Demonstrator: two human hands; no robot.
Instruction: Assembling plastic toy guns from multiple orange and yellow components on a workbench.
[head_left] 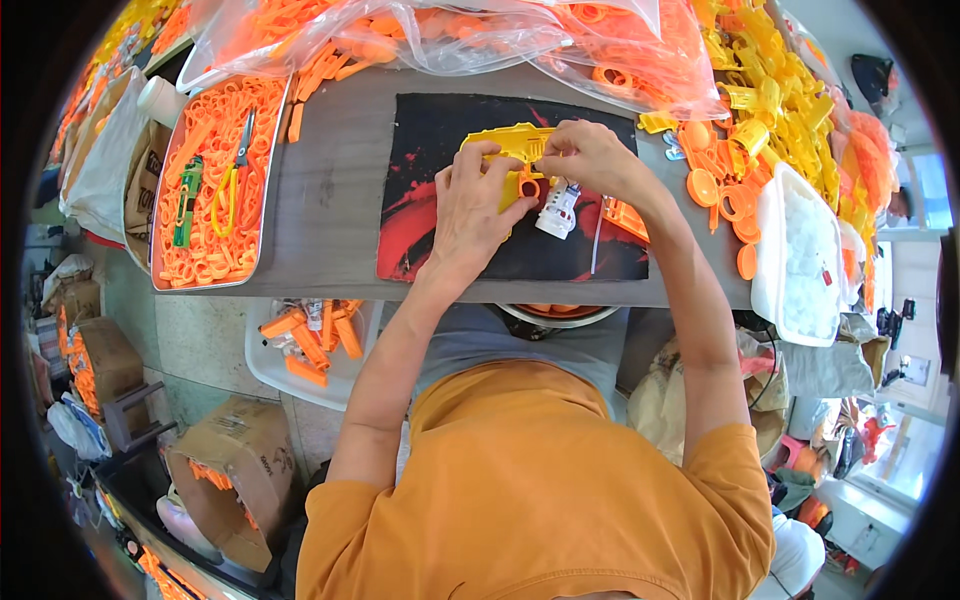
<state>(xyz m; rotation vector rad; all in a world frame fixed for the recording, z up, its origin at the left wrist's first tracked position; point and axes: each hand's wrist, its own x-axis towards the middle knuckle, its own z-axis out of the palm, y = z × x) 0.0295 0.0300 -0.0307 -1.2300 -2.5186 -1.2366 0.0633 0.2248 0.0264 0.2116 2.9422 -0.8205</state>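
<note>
The left hand and right hand meet over a yellow toy gun lying on a black-and-red mat in the middle of the grey desk. The left grip is closed on the gun's lower part, fingers curled over it by an orange ring-shaped piece. The right grip is narrow, fingertips pinched at the gun's top edge (what they pinch is too small to tell). A small white part lies on the mat just below the right hand. To the left, a metal tray holds orange rings, a green tool and yellow-handled scissors. To the right stand heaps of yellow and orange parts and a white tub.
</note>
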